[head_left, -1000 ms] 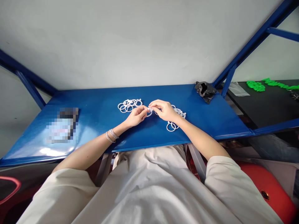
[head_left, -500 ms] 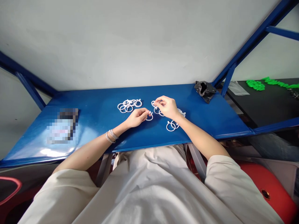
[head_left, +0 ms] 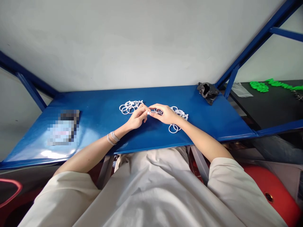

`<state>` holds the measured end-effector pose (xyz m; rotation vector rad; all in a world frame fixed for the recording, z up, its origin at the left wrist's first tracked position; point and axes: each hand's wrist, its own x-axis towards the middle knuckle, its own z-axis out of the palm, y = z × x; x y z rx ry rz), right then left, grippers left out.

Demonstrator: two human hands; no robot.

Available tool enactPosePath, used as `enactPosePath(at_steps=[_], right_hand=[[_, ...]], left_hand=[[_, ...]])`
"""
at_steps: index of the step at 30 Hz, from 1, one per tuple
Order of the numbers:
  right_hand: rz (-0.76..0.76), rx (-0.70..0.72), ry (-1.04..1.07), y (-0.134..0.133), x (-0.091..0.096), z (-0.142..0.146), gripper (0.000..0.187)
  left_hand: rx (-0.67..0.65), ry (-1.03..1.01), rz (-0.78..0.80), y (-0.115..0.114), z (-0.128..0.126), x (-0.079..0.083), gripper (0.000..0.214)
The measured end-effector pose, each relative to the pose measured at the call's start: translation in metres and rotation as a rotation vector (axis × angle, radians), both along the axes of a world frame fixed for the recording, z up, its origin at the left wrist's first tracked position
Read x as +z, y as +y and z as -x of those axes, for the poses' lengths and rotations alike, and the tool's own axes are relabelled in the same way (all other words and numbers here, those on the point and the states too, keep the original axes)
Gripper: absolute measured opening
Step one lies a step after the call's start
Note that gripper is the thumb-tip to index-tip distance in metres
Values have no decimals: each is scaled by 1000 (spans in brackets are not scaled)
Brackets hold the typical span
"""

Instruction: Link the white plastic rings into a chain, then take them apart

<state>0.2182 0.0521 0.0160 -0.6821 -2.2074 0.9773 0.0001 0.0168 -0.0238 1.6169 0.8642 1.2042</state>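
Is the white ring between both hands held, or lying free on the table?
The white ring is held: the left hand and right hand pinch it with their fingertips.

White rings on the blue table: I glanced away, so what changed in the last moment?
Both hands closed inward: the right hand and left hand now meet, pinching a white ring between them. The left ring cluster, right ring cluster and black bag stayed put.
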Motion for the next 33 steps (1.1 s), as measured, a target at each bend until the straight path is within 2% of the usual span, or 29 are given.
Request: enactPosePath(at_steps=[4, 10, 13, 18, 23, 28, 33], right_hand=[[89, 59, -48, -1, -4, 0, 40], [-71, -20, -186, 2, -6, -4, 33], [-80, -10, -189, -1, -3, -4, 34], [5, -9, -34, -5, 4, -3, 31], [10, -73, 151, -4, 9, -5, 45], [188, -167, 360, 6, 8, -11, 56], [283, -246, 461, 15, 6, -11, 52]], left_hand=[[-37, 17, 4, -3, -2, 0, 43], [34, 48, 14, -4, -4, -1, 41], [32, 106, 9, -4, -3, -1, 40], [35, 257, -46, -6, -3, 2, 35], [5, 351, -81, -9, -4, 8, 33], [-26, 410, -69, -10, -4, 10, 29], [-42, 445, -59, -10, -3, 8, 27]])
